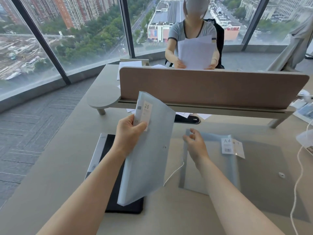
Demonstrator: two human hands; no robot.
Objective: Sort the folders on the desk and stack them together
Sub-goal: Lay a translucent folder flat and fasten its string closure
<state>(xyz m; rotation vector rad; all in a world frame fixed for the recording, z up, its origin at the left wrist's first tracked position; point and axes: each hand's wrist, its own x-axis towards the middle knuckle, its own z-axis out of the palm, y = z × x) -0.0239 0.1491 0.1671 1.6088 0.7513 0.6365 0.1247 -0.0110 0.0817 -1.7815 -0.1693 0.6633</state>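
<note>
My left hand (129, 131) grips a translucent pale blue folder (150, 153) by its labelled spine corner, marked "20", and holds it tilted above the desk. Under it lies a black folder (110, 168) with a white spine, flat on the desk at the left. My right hand (194, 145) hovers open, fingers loosely curled, over the left edge of a translucent grey folder (260, 172) that lies flat at the right, with an "A4" label on it. A pale blue folder (196, 177) shows beneath or beside the grey one.
A brown divider panel (211, 87) stands across the desk (67, 167). Behind it a person sits holding white papers (196, 53). White cables (298, 167) run along the right side. Loose sheets lie under the divider. Large windows are at the left and back.
</note>
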